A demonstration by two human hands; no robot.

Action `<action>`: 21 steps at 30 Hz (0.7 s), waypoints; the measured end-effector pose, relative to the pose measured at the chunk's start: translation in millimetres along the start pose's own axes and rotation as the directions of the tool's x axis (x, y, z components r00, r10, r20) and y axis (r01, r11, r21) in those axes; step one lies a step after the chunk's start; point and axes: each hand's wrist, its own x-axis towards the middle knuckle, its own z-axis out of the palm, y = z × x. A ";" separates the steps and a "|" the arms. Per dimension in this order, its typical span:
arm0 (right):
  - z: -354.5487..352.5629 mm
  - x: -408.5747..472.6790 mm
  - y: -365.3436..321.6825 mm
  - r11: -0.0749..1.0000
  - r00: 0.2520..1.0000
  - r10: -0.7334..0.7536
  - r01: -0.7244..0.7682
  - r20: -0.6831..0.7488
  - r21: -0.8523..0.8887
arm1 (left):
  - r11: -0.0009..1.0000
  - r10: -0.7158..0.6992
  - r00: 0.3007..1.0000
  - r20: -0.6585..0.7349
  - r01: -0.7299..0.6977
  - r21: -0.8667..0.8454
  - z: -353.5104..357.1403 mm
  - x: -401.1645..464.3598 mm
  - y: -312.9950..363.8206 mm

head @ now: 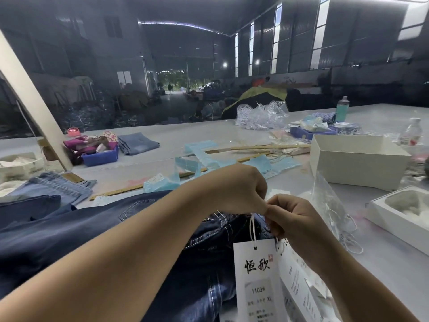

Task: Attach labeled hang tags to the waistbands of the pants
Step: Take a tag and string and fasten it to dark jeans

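Dim hall, bright windows, wide-angle edge bending, soft blur

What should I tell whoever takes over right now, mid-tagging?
Left hand: pinching the white string at the waistband.
Right hand: pinching the same string, fingertips meeting the left's.
Dark jeans lie on the table; the hang tag, marked 1103 XL, hangs from the string.
Done: string passed through the tag's hole.
Left: whether it is fastened cannot be seen; check, then tag the lighter jeans at left.

Garment factory hall: high metal roof and tall window strips upper right, open doorway at centre. Long white worktop strewn with folded jeans, plastic bags, blue bin, white boxes, hang tags.
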 end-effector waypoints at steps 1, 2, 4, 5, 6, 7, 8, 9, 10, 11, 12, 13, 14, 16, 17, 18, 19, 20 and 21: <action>-1.3 0.5 1.3 1.000 1.000 0.005 -0.005 0.010 -0.008 | 1.000 0.006 1.000 0.028 -0.006 0.006 0.7 4.4 -0.2; -2.0 0.9 3.0 1.000 1.000 0.009 -0.009 0.022 -0.027 | 1.000 0.001 0.999 0.050 -0.001 -0.004 2.9 7.9 -2.0; -1.0 1.1 7.0 0.998 0.999 0.015 -0.012 0.050 -0.063 | 0.996 -0.017 0.997 0.081 0.025 -0.088 10.7 11.1 -8.8; 1.0 0.7 9.3 0.998 0.998 0.018 -0.014 0.065 -0.061 | 0.987 -0.018 0.996 0.087 0.032 -0.160 16.1 10.9 -13.6; 3.5 0.2 11.5 0.998 0.997 0.018 -0.014 0.076 -0.054 | 0.970 -0.014 0.996 0.084 0.034 -0.239 21.9 9.5 -18.3; 6.5 0.0 14.1 0.999 0.997 0.013 -0.009 0.076 -0.054 | 0.949 -0.010 0.998 0.070 0.031 -0.314 27.3 7.2 -23.1; 9.8 0.0 16.3 0.998 0.998 0.000 0.005 0.069 -0.065 | 0.926 -0.011 0.999 0.047 0.027 -0.378 31.8 4.7 -27.6; 12.6 0.0 17.4 0.996 0.998 -0.020 0.025 0.058 -0.088 | 0.900 -0.020 0.999 0.025 0.029 -0.435 34.9 2.3 -31.2; 14.8 0.2 17.8 0.992 0.998 -0.045 0.050 0.049 -0.112 | 0.874 -0.033 0.999 0.014 0.035 -0.484 36.7 0.6 -34.4; 16.4 0.9 16.9 0.989 0.997 -0.067 0.072 0.043 -0.128 | 0.851 -0.042 0.999 0.012 0.042 -0.524 37.3 0.1 -36.7; 17.3 1.7 16.2 0.987 0.996 -0.079 0.084 0.044 -0.134 | 0.831 -0.052 0.999 0.015 0.051 -0.555 37.4 -0.6 -38.4; 18.2 2.4 15.2 0.987 0.995 -0.083 0.089 0.051 -0.133 | 0.815 -0.063 0.998 0.018 0.061 -0.576 37.5 -1.3 -39.5; 18.5 3.3 15.2 0.988 0.995 -0.083 0.090 0.060 -0.127 | 0.801 -0.075 0.997 0.021 0.073 -0.594 37.8 -2.0 -40.4; 19.2 4.2 17.1 0.992 0.994 -0.075 0.082 0.074 -0.098 | 0.770 -0.100 0.994 0.034 0.099 -0.630 40.8 -2.7 -41.6; 19.6 4.3 19.1 0.995 0.995 -0.064 0.070 0.082 -0.067 | 0.749 -0.111 0.993 0.043 0.112 -0.653 43.1 -3.0 -42.4; 19.8 4.2 21.4 0.998 0.994 -0.052 0.055 0.091 -0.025 | 0.721 -0.120 0.991 0.057 0.126 -0.682 44.9 -3.0 -43.6; 19.6 4.4 23.5 0.999 0.994 -0.041 0.039 0.104 0.021 | 0.689 -0.123 0.990 0.073 0.138 -0.712 45.8 -2.8 -45.0; 19.2 4.4 25.4 0.998 0.992 -0.029 0.022 0.120 0.063 | 0.659 -0.122 0.989 0.089 0.148 -0.738 46.3 -2.6 -46.3; 18.5 4.2 26.6 0.995 0.991 -0.019 0.006 0.133 0.101 | 0.642 -0.121 0.987 0.102 0.156 -0.751 46.5 -2.2 -47.2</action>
